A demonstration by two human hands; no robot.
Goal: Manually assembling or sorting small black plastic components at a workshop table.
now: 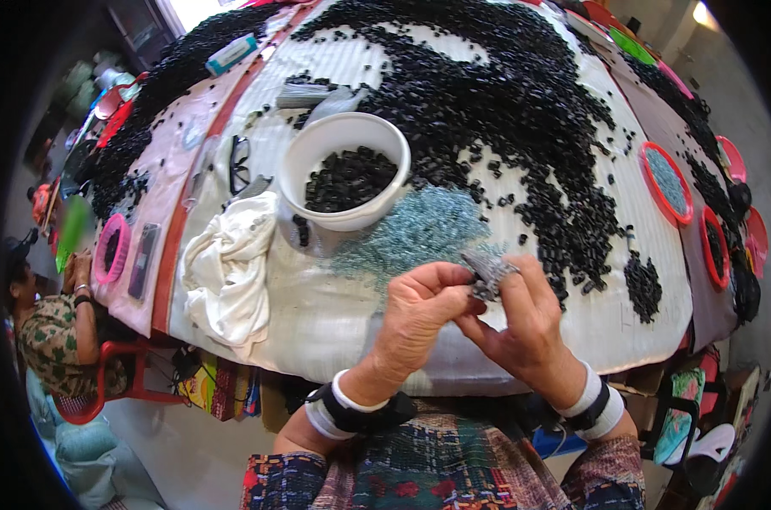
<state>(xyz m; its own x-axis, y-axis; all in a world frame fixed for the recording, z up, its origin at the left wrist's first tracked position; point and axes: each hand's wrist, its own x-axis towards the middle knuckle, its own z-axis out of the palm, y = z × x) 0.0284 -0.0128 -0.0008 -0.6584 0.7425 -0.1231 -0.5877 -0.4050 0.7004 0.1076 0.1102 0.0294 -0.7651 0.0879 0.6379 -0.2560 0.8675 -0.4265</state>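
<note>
My right hand is closed round a bunch of thin grey rod-like pieces, held above the near part of the table. Against the left side of that bunch, my left hand pinches thumb and forefinger together; whatever is between those fingertips is too small to make out. Just beyond the hands lies a heap of tiny bluish, shiny pieces. A white bowl behind it holds many small black parts. More black parts spread widely over the far and right table.
A white cloth lies left of the bowl, with glasses above it. Another grey bundle rests behind the bowl. Red-rimmed baskets stand at the right. A person sits at the far left beside a pink basket.
</note>
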